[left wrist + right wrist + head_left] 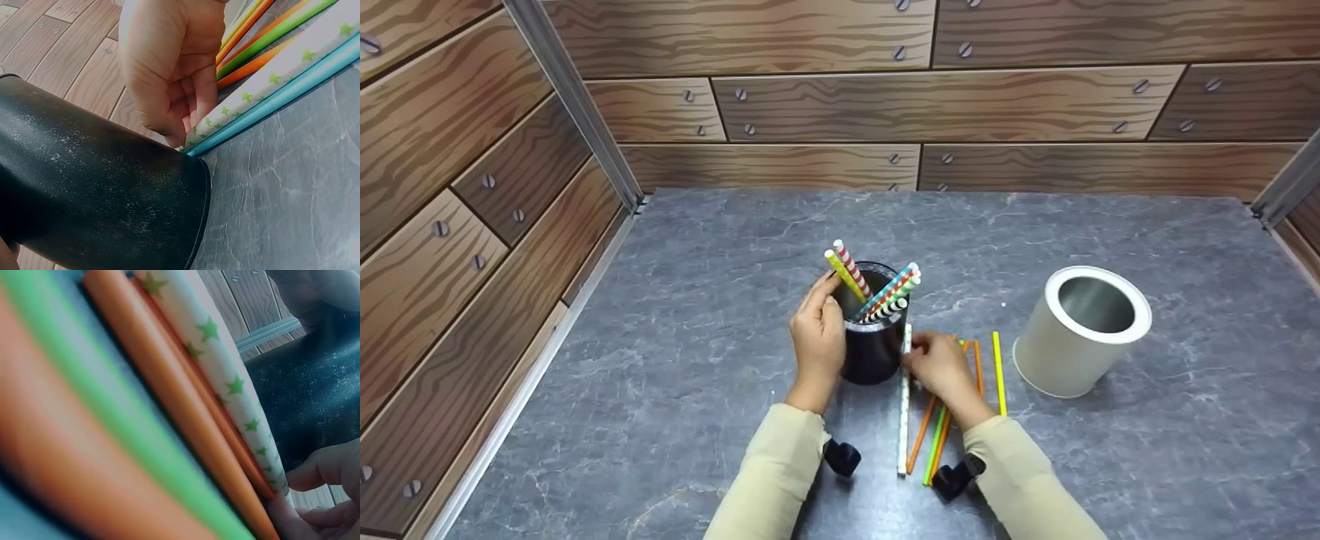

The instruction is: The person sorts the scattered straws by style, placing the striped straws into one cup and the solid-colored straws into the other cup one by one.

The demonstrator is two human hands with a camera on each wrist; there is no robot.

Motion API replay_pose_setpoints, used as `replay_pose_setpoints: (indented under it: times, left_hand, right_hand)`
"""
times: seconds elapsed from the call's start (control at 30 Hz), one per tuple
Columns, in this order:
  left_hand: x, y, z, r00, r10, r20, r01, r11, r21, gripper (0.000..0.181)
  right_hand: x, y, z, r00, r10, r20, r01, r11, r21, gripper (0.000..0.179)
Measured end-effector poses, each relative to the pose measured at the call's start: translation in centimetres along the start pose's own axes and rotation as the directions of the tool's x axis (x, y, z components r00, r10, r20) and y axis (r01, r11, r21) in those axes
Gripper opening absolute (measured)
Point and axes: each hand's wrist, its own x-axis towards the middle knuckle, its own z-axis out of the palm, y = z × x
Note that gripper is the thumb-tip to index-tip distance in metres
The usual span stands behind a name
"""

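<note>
A black can [871, 360] stands upright, with several patterned paper straws [851, 274] leaning in its mouth. My left hand [819, 334] holds the can's left side, fingers reaching up to the rim. At the can's right, my right hand [941, 367] pinches the far end of a white straw with green stars [274, 79]. That straw lies on the table beside the can's base. Alongside it in the left wrist view runs a light blue straw [270, 107]; whether the fingers also touch this one I cannot tell.
Orange straws [922, 435] and a green straw [936, 446] lie partly beneath my right hand and wrist. A yellow straw [998, 367] lies farther right. Beyond it stands an upright white can [1054, 360]. Wood-patterned walls [825, 112] border the grey marbled table [697, 300].
</note>
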Motion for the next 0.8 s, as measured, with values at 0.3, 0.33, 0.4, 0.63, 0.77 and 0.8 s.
replay_pose_setpoints:
  times: [0.3, 0.33, 0.4, 0.63, 0.77, 0.8]
  left_hand:
    - [0.02, -0.14, -0.03, 1.000, 0.020, -0.008, -0.020, 1.000, 0.001, 0.032]
    - [0.03, -0.13, -0.04, 1.000, 0.021, -0.008, -0.021, 1.000, 0.000, 0.032]
    - [0.00, -0.14, -0.01, 1.000, 0.021, -0.008, -0.021, 1.000, 0.000, 0.032]
    - [-0.03, -0.06, 0.06, 1.000, 0.014, -0.009, -0.014, 1.000, -0.007, 0.033]
    - [-0.05, -0.01, 0.07, 1.000, 0.014, -0.007, -0.014, 1.000, -0.012, 0.033]
    - [-0.06, -0.03, 0.10, 1.000, 0.015, -0.006, -0.015, 1.000, -0.012, 0.033]
  right_hand:
    - [-0.25, 0.03, 0.30, 0.999, -0.044, -0.013, 0.045, 0.998, 0.034, 0.034]
    - [-0.29, 0.06, 0.33, 0.998, -0.055, -0.020, 0.056, 0.998, 0.040, 0.034]
    - [-0.36, 0.10, 0.36, 0.997, -0.073, -0.029, 0.075, 0.996, 0.052, 0.033]
    - [-0.33, 0.31, 0.37, 0.996, -0.079, -0.028, 0.081, 0.994, 0.069, 0.033]
    - [-0.27, 0.39, 0.33, 0.999, -0.052, -0.015, 0.054, 0.993, 0.105, 0.036]
    - [-0.27, 0.41, 0.32, 0.999, -0.041, -0.009, 0.042, 0.991, 0.123, 0.037]
